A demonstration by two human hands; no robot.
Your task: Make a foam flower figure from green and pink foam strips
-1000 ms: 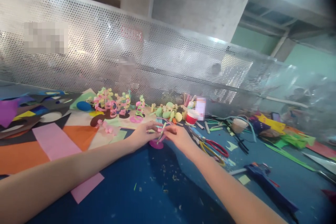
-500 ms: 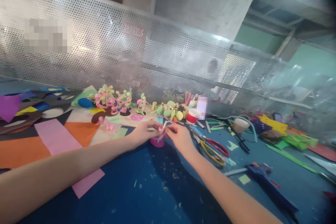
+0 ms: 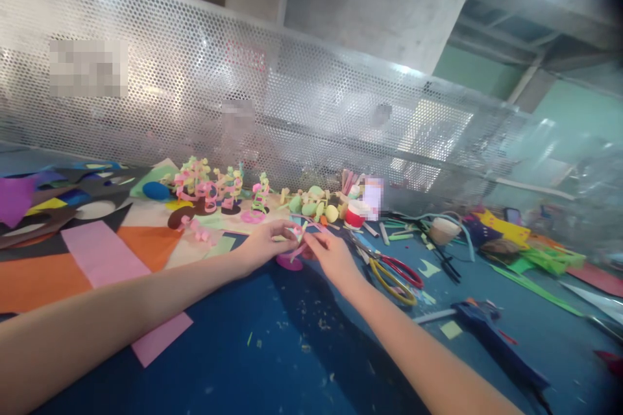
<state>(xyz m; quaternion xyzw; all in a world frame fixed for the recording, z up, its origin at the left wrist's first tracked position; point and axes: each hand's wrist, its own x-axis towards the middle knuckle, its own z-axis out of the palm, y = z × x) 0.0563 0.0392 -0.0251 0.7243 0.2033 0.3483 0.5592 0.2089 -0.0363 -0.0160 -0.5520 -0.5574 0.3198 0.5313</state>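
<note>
In the middle of the head view, my left hand (image 3: 267, 246) pinches the upper part of a small pink craft figure from its left side. The figure stands on a round magenta base (image 3: 291, 263) and looks made of curled strips; its top is partly hidden by fingers. My right hand (image 3: 333, 260) is closed on a thin pink strip (image 3: 302, 249) at the figure's right side. Just behind my hands stands a similar pink-and-green curled figure (image 3: 261, 194) on a pink ring. Loose pink curls (image 3: 197, 231) lie to the left.
Scissors with red and yellow handles (image 3: 392, 280) lie right of my right hand. Farther right are a blue glue gun (image 3: 501, 340) and a tape roll (image 3: 444, 231). Orange sheets (image 3: 46, 280) and a pink sheet (image 3: 104, 253) lie left. A perforated metal panel (image 3: 311, 110) stands behind.
My right fingertips have shifted slightly around the strip, and the strip's angle at the figure's top looks a little different. My left hand stays nearly in place.
</note>
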